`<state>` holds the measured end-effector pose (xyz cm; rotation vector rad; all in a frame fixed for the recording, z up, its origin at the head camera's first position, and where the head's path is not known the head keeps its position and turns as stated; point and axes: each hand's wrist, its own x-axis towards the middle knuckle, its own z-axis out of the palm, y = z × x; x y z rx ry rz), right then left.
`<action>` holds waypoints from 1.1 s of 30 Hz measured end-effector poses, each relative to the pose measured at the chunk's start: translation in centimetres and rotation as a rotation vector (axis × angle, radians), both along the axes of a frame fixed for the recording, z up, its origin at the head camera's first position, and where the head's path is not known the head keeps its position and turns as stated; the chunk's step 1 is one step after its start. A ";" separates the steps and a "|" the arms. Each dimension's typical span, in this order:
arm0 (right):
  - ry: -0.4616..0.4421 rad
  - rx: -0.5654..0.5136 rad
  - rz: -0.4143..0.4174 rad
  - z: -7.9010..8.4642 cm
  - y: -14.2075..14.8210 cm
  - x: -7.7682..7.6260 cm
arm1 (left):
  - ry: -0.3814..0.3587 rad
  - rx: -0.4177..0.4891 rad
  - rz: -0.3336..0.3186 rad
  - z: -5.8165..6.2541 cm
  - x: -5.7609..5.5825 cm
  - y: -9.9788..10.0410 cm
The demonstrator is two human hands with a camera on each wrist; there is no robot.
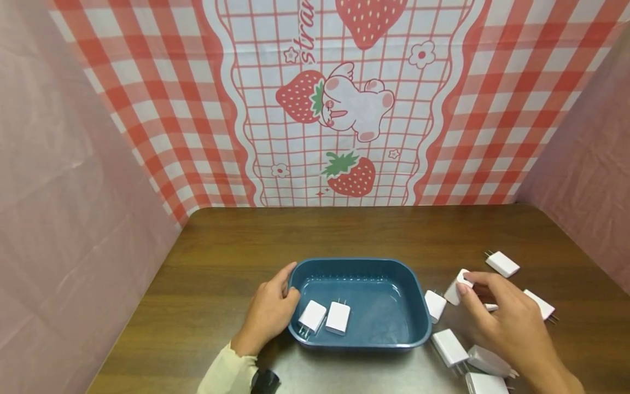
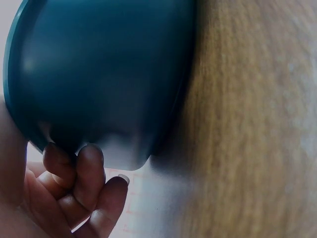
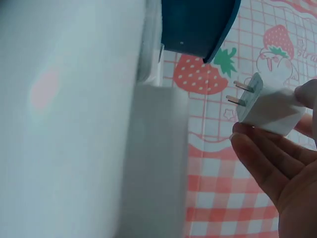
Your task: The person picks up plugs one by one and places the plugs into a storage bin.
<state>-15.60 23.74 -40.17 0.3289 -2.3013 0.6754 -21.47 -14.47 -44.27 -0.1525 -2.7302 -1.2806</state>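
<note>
Two white chargers (image 1: 338, 318) inside the blue tray (image 1: 381, 303), just beside each other at the near left, with prongs showing on both. Grips the tray at its left rim with the left hand (image 1: 268, 312), with bent fingers against the outer wall. Pinches one more charger (image 3: 272, 109) between thumb and fingertips of the right hand (image 1: 517, 320), raised above the tabletop (image 1: 221, 241) to the right of the tray, with two metal prongs pointing away from the palm. Just beside the right wall of the tray, a loose charger (image 1: 435, 306); farther near and right, a small cluster (image 1: 449, 347), partly behind the right forearm. Beyond the right hand, a charger at the far right (image 1: 502, 264) and another at the right (image 1: 540, 305). Along the far side, a red-and-white checked cloth (image 1: 177, 104) with strawberries; on the left arm, a pale yellow sleeve (image 1: 228, 372).
</note>
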 end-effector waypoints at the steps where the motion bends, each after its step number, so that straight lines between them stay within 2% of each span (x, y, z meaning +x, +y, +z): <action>1: 0.008 0.005 0.011 0.1 -0.1 0.0 | 0.000 -0.001 0.001 0.0 0.0 0.0; 8: 0.054 0.054 0.122 0.5 -1.7 -0.6 | -0.005 -0.001 0.003 0.0 0.0 0.0; 13: 0.071 0.083 0.149 0.6 -3.1 -0.9 | -0.009 -0.002 0.000 0.0 -0.1 -0.1; 24: 0.034 0.189 0.204 0.5 -5.4 -1.5 | -0.004 -0.009 -0.001 0.1 -0.1 0.0; 29: 0.056 0.181 0.283 0.3 -6.2 -2.0 | 0.009 -0.010 -0.001 0.1 0.0 0.0; 33: 0.004 0.187 0.327 0.2 -7.3 -2.4 | 0.014 -0.011 0.002 0.0 0.0 -0.1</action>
